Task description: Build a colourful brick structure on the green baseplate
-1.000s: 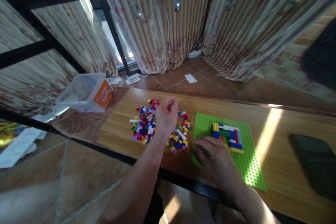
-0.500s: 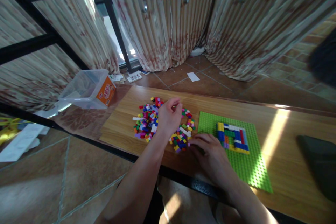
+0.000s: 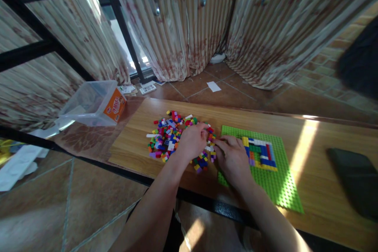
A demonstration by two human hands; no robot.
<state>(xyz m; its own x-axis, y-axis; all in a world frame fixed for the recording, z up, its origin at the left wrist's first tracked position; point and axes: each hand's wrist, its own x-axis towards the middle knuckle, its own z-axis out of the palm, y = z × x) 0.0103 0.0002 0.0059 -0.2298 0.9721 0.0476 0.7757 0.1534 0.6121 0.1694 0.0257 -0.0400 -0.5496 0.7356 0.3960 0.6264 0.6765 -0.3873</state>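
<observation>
A heap of small coloured bricks lies on the wooden table. Right of it lies a green baseplate carrying a flat block of yellow, blue, white, red and green bricks. My left hand rests on the right side of the heap, fingers curled down among the bricks. My right hand lies over the baseplate's left edge, fingers bent toward the heap. The fingertips of both hands nearly meet. What they pinch is too small to make out.
A clear plastic box with an orange label stands on the table's far left. A dark flat object lies at the right. A black rail runs along the near table edge. Curtains hang behind; papers lie on the tiled floor.
My left hand came down from above the heap onto its right side. My right hand slid left and forward from the baseplate's near corner until its fingertips reached the left hand.
</observation>
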